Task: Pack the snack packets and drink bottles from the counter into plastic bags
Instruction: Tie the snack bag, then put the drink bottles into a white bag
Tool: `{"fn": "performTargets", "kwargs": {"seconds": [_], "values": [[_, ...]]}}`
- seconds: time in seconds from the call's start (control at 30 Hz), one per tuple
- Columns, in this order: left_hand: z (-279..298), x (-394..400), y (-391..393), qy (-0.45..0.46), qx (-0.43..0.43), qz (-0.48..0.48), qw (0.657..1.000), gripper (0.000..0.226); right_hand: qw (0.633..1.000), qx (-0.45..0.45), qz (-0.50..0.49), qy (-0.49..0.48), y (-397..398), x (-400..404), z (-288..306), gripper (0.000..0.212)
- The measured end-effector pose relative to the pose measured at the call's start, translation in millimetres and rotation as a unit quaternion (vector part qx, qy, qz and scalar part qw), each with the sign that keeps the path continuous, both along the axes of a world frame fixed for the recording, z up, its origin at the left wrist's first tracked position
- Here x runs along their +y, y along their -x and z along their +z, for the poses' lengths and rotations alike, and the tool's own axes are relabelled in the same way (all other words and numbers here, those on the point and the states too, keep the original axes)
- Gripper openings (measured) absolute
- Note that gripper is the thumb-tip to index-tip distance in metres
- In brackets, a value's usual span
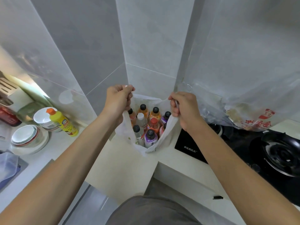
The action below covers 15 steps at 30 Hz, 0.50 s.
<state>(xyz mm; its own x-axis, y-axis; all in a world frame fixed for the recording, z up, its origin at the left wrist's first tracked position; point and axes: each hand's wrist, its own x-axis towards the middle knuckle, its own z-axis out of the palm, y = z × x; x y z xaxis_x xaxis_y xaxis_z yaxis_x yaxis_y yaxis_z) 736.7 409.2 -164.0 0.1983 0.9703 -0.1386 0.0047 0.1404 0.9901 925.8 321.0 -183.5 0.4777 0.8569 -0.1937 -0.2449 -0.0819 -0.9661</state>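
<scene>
A white plastic bag (pixel 164 137) stands on the pale counter (pixel 123 168) in the corner, its mouth pulled wide. Inside stand several drink bottles (pixel 151 125) with black, white and red caps and orange, purple and clear bodies. My left hand (pixel 117 99) grips the bag's left handle, raised above the bag. My right hand (pixel 185 108) grips the right handle at about the same height. No snack packets show in the bag.
A yellow detergent bottle (pixel 62 122) and stacked bowls (pixel 27 137) sit on the counter at left. A black gas hob (pixel 259 151) lies to the right, with a clear plastic sheet (pixel 243 95) with red print hanging above it. Tiled walls close the corner behind.
</scene>
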Motion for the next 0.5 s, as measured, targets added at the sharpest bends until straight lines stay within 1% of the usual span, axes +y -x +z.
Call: {"fn": "performTargets", "kwargs": {"seconds": [0.17, 0.33, 0.43, 0.5], "values": [[11.6, -19.0, -13.4, -0.009, -0.014, 0.041, 0.999, 0.018, 1.0, 0.012, 0.006, -0.024, -9.9, -5.7, 13.2, 0.024], [25.3, -55.2, -20.9, -0.025, -0.002, 0.063, 0.998, 0.012, 0.998, 0.007, 0.043, -0.048, -12.8, -31.1, 29.4, 0.023], [40.5, -82.4, -30.3, -0.039, 0.003, 0.05, 0.998, 0.006, 0.997, 0.004, 0.04, -0.065, -14.1, -58.1, 40.4, 0.023], [50.6, -100.9, -36.6, -0.045, 0.001, 0.024, 0.999, 0.007, 0.997, 0.002, 0.027, -0.077, -15.9, -80.5, 48.1, 0.024]]}}
